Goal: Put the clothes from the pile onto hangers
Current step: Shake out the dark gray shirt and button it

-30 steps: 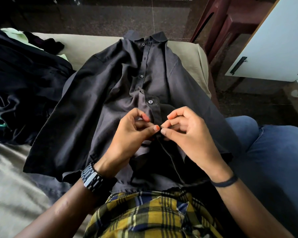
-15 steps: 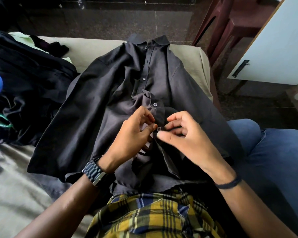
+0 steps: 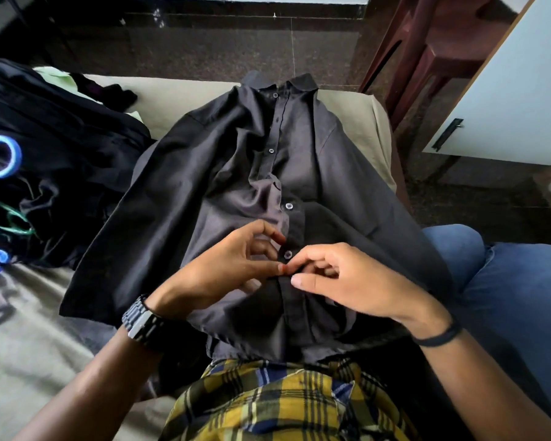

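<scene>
Where the two thumbs nearly meet, both hands work at the front placket of the black shirt (image 3: 299, 160), just below a small button (image 3: 288, 254). On the left hand (image 3: 223, 275) the thumb and curled fingers pinch the edge of the placket; on the right hand (image 3: 353, 281) the thumb and bent forefinger pinch the opposite edge, the other fingers tucked loosely beneath. A second button (image 3: 289, 205) sits a little higher, where the placket gapes open. The shirt lies front-up across the person's lap and a beige bed (image 3: 357, 122), collar away from the camera. A dark watch (image 3: 143, 323) circles the left wrist, a thin black band (image 3: 439, 335) the right. To the left a pile of dark clothes (image 3: 54, 148) rests on the bed, with blue hangers (image 3: 0, 160) touching its near edge. A white cabinet (image 3: 516, 100) stands at the right.
</scene>
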